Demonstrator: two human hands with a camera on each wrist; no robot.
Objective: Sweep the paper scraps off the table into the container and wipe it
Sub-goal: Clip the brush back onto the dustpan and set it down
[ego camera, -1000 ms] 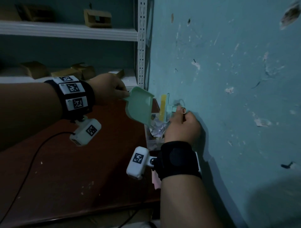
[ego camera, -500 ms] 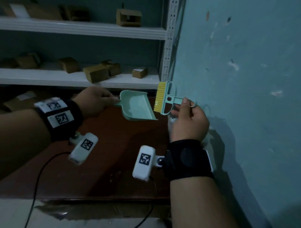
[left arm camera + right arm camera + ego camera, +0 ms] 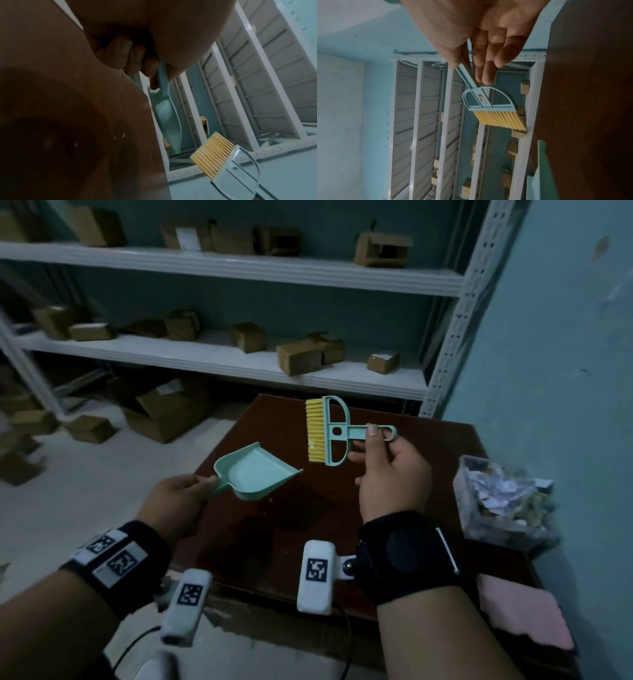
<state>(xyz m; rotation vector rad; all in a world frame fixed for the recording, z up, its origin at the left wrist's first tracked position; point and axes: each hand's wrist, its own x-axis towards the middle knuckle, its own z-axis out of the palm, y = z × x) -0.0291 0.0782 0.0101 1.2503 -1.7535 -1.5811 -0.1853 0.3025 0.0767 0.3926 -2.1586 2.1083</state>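
Your fingers are curled tight on both tools: the left hand (image 3: 174, 501) wraps the short handle of the mint dustpan (image 3: 255, 472), and the right hand (image 3: 390, 474) pinches the brush (image 3: 334, 431) handle between thumb and fingertips, the other fingers lying loosely alongside it. Both tools hang in the air above the dark wooden table (image 3: 428, 433), the pan looking empty and its lip aimed toward the yellow bristles, which stand just beside it without touching. The clear container (image 3: 479, 508) sits at the table's right edge near the wall, heaped with paper scraps (image 3: 500, 491), so most of the sweeping seems done; only a few pale specks show on the wood below the pan, too small to identify. If you go for those, lay the pan's front edge flat on the table so nothing slips under it, then draw the brush toward it in short, light strokes. The pinch on the brush handle looks slack for a firm stroke, so close the remaining fingers round it first. Carry the pan level to the container and tip it low over the rim, since the pile is already high and loose bits could spill. The pink cloth (image 3: 524, 616) lies at the near right corner, ready for wiping once you set the tools aside.
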